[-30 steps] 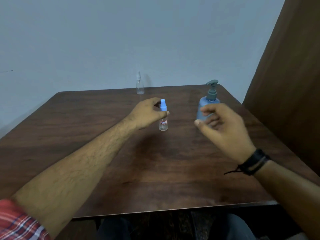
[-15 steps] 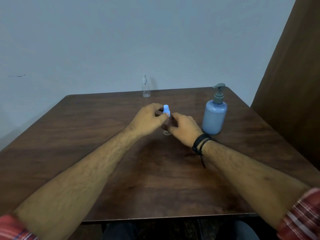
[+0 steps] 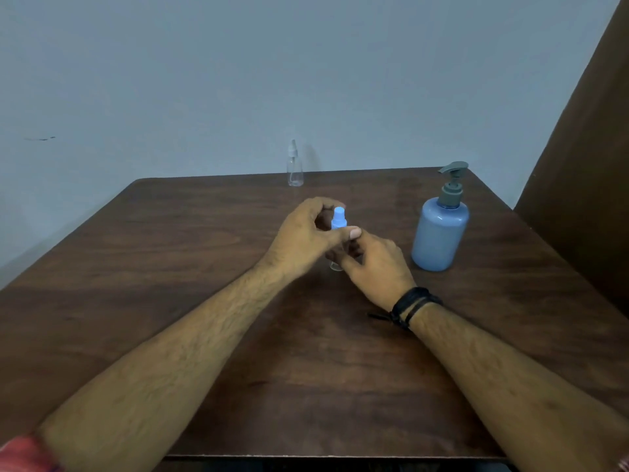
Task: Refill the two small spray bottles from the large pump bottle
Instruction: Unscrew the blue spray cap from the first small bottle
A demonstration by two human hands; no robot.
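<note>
Gripping the blue-capped bottle with both hands at table centre; left hand curls round the cap end, thumb tip laid across the neck just below the cap; right hand wraps the clear body lower down, fingers closed on it, so most of the body is hidden; only the clear base peeks out under the hands, at the tabletop, contact not clear; bottle upright, cap on. Pump bottle stands upright to the right of the hands, near but apart, pale blue body, grey pump head; untouched. Clear bottle stands upright at the far edge, well apart from the hands, cap on; looks empty, hard to confirm. Table is dark brown wood grain, rounded far corners, slight sheen; near edge visible at the bottom. Wall behind is plain pale grey-blue, one small dark smudge at left. Brown panel fills the right side, slanting up beside the table. Black cord band on the right wrist; red plaid sleeve at bottom left.
</note>
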